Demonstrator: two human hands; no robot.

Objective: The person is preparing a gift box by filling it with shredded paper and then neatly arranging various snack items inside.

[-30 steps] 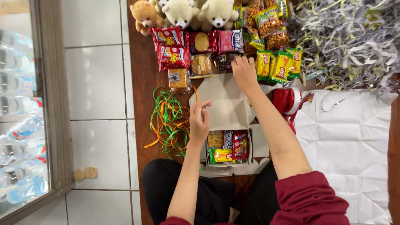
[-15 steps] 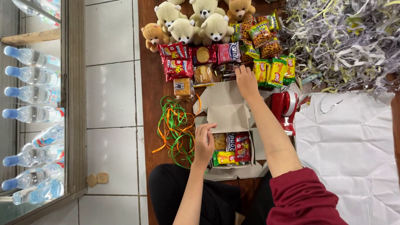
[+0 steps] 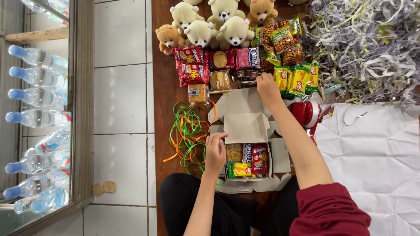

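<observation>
Nearest, an open cardboard box (image 3: 245,126) on the wooden worktop (image 3: 168,98) holds snack packs (image 3: 251,159). The left hand (image 3: 215,150) grips its left edge. Further off, the right hand (image 3: 267,87) — fingers curled — touches snack rows below teddy bears (image 3: 210,26). Ribbons (image 3: 188,133) lie left.

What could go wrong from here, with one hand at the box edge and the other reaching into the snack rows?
1. The right hand reaches among tightly packed snack packets; pulling one may drag its neighbours out of line.
2. The cardboard box has loose open flaps; the left hand at its edge might tip or shift it.
3. The ribbons lie against the box and could snag.
</observation>
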